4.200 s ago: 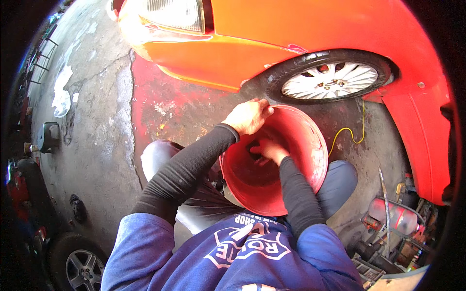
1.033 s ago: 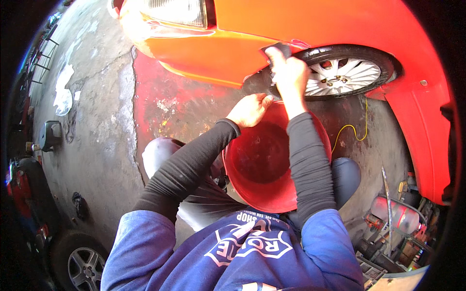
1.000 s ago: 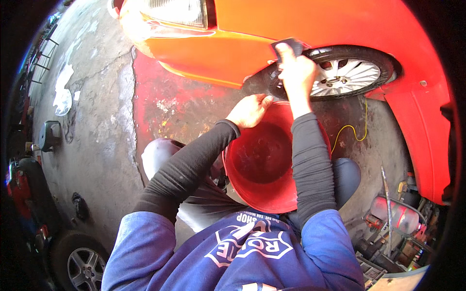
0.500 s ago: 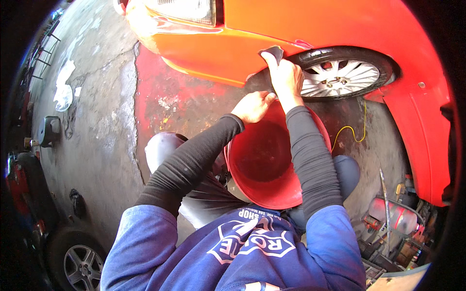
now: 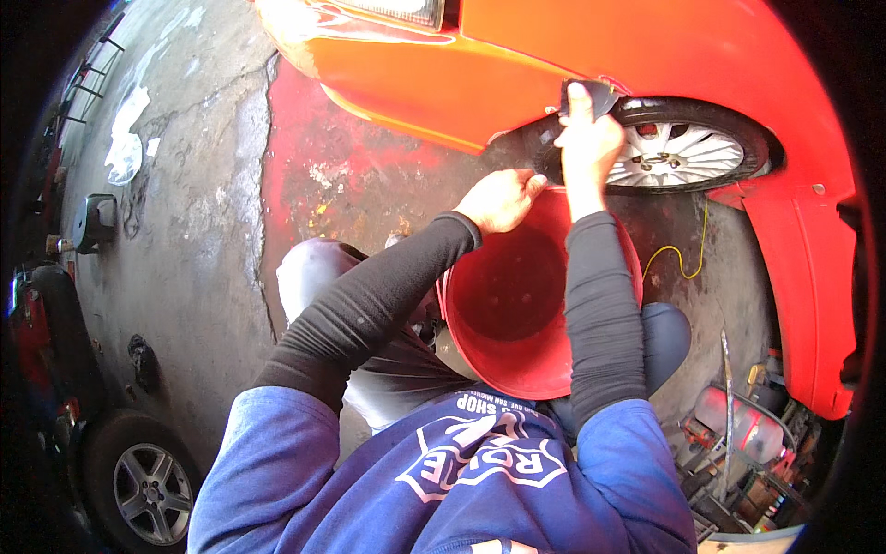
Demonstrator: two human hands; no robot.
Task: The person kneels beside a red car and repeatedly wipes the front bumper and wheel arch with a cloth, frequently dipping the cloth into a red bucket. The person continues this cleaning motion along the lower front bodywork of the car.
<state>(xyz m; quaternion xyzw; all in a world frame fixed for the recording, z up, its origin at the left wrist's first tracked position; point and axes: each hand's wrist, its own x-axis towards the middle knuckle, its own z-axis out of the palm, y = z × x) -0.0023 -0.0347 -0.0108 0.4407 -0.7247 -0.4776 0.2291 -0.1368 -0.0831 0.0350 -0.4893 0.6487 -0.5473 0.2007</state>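
Observation:
My right hand [image 5: 589,138] grips what looks like a piece of black sandpaper [image 5: 600,99], thumb on top. It is at the edge of the car's orange-red front bumper [image 5: 415,88], beside the front of the wheel arch. Lower and to the left, my left hand [image 5: 503,200] is closed, with its thumb by the far rim of a red bucket [image 5: 526,369]. What its fingers hold, if anything, is hidden. The bucket stands between my knees; my right forearm passes over its right side.
The car's wheel [image 5: 678,155] with silver spokes is just right of my right hand. A yellow cord [image 5: 666,247] lies on the floor. Tools and a clear bottle [image 5: 738,425] crowd the lower right. Another vehicle's wheel [image 5: 153,494] is at lower left, a small stool [image 5: 95,223] farther up.
My right hand has slid right along the bumper edge with the sandpaper, toward the wheel arch. My left hand has shifted slightly right and is now farther from it.

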